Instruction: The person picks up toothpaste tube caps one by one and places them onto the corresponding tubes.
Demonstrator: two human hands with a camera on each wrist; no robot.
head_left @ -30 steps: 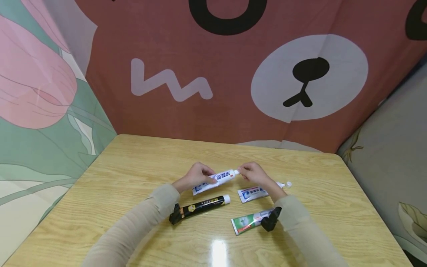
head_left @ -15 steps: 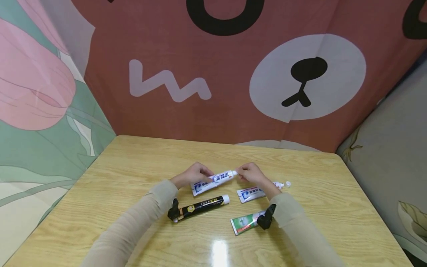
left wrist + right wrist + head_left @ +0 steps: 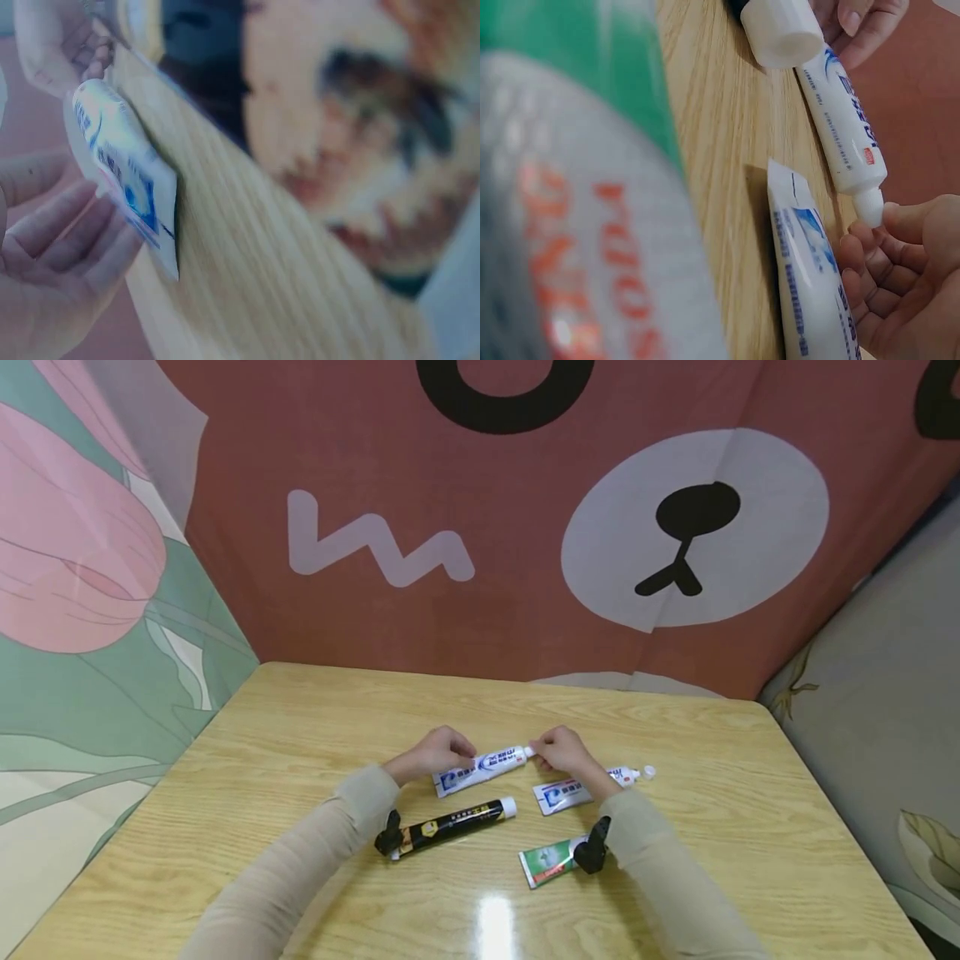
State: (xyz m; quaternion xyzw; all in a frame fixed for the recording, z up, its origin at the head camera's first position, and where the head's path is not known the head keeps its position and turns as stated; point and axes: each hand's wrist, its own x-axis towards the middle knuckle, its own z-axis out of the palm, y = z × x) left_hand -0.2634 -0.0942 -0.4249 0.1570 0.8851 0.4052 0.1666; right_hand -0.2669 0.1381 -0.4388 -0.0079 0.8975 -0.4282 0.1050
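A white-and-blue toothpaste tube (image 3: 491, 766) lies slanted at the table's middle, its capped end pointing right. My right hand (image 3: 566, 750) pinches the white cap (image 3: 868, 208) between thumb and fingertips. At the tube's flat end, my left hand (image 3: 438, 753) touches the near side with loosely bent fingers; in the left wrist view its thumb stands apart from the tube. A second, similar toothpaste tube (image 3: 562, 797) lies under my right wrist, its nozzle bare, with a loose white cap (image 3: 648, 772) beside it.
Nearer to me lie a black toothpaste tube (image 3: 453, 826) with a white cap and a green-and-white toothpaste tube (image 3: 547, 862), partly hidden by the right wrist camera (image 3: 591, 850). Patterned cloth (image 3: 360, 627) hangs behind the wooden table (image 3: 337, 710).
The held tube has turned about its length, so its lettering faces further away, and it has sunk slightly. My left thumb has come off its top. My right hand keeps hold of the cap.
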